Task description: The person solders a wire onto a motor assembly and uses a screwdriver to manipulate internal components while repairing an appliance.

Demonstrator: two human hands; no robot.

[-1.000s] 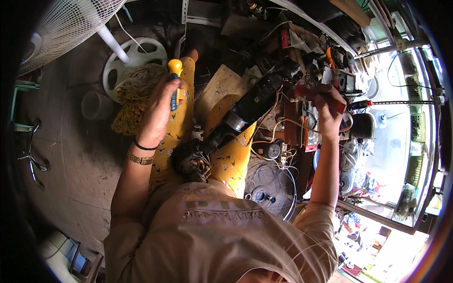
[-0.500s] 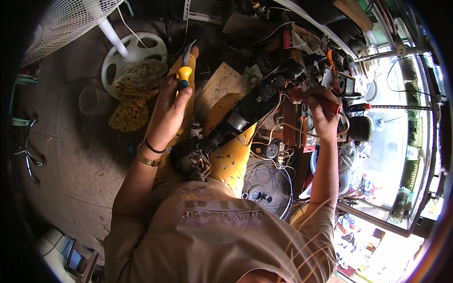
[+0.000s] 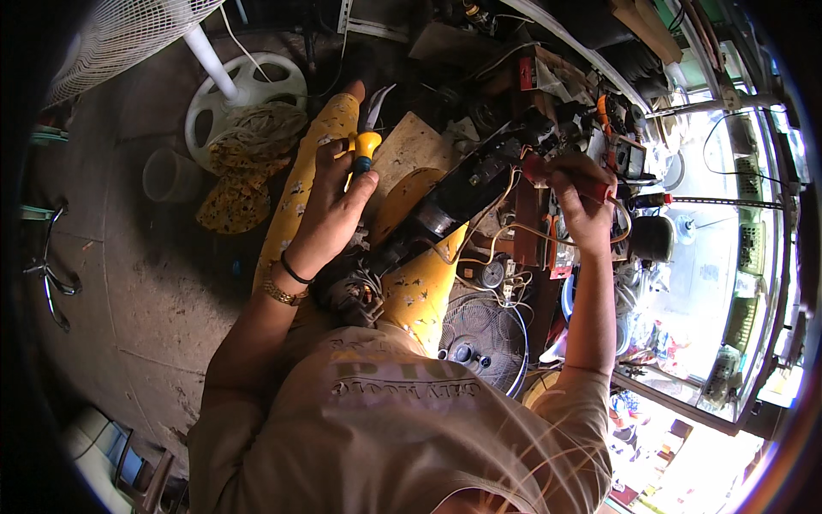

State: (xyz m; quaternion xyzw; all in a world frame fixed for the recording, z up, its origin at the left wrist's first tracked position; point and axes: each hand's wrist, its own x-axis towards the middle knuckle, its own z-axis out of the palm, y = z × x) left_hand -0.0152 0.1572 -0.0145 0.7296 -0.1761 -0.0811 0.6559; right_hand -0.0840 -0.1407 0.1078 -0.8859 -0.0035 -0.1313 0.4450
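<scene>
My left hand (image 3: 336, 201) is closed around pliers (image 3: 366, 144) with yellow and blue grips, their slim metal jaws pointing away from me. My right hand (image 3: 584, 201) grips a red-handled tool (image 3: 539, 170); a tan cord loops near its rear. Its front end is beside the wires on a long black fan body (image 3: 437, 214), which slants across my lap. An exposed motor (image 3: 353, 295) with loose wires sits at the near end of that body. The exact tip of the red tool is hard to make out.
A round black fan grille (image 3: 488, 343) lies to the right of my lap. Tools and parts crowd the area by a glass case (image 3: 693, 283). At left stand a white fan base (image 3: 201, 141) with cloth over it and a pale bucket (image 3: 171, 176).
My left hand has shifted right and tilted with the pliers, whose jaws now look spread and blurred. My right hand stays nearly in place with the red-handled tool.
</scene>
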